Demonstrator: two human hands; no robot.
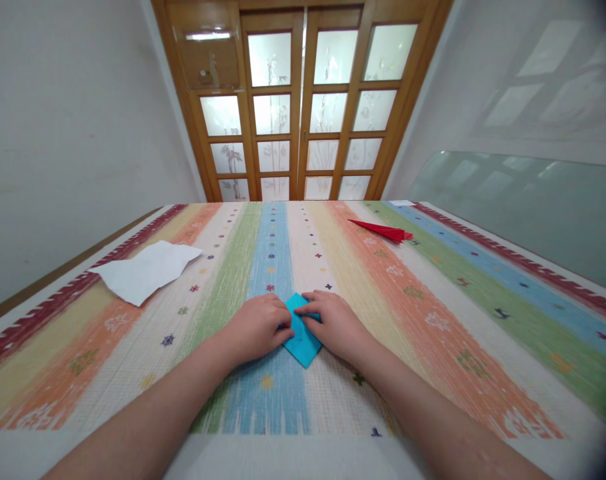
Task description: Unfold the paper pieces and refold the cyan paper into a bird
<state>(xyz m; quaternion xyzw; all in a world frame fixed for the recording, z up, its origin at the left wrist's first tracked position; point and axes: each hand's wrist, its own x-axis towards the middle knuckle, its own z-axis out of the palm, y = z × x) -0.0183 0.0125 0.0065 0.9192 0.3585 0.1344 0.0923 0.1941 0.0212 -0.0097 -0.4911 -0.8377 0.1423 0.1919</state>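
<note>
Tablecloth (423, 373), white sheet (145, 270), red paper (385, 231) beyond, left hand (260, 327) and right hand (335, 323) holding blue paper (303, 341)

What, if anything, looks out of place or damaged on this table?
Only the white sheet, on the left, looks slightly odd: it lies askew on the striped tablecloth, with an uneven outline. I cannot tell whether it is damaged. Nothing looks spilled, and the visible part of the blue paper shows no tear.
</note>
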